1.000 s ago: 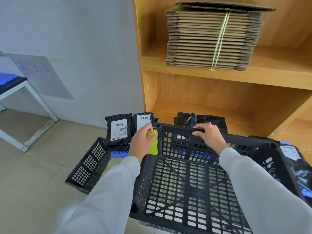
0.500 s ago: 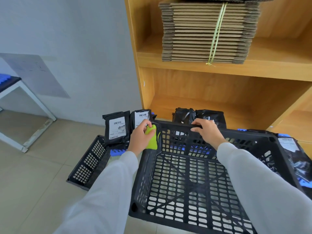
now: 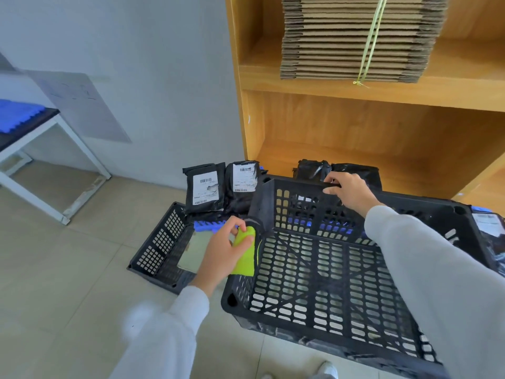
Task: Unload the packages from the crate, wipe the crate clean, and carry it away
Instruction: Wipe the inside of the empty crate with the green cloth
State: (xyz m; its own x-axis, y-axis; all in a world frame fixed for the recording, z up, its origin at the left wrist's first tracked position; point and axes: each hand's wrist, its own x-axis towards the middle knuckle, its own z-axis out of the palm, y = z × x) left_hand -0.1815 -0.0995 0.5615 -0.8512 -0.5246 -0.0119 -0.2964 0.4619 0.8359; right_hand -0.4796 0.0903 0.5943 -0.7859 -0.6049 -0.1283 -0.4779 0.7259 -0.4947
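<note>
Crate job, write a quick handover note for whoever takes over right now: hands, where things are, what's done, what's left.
Left hand holds the green cloth against the crate's left wall.
Right hand grips the crate's far rim, steadying it.
Crate looks unloaded; packages stand behind it by the shelf.
Done: unloading.
Left: finish wiping, then carry the crate away.

Empty black crate (image 3: 314,269), packages (image 3: 205,190) behind
</note>
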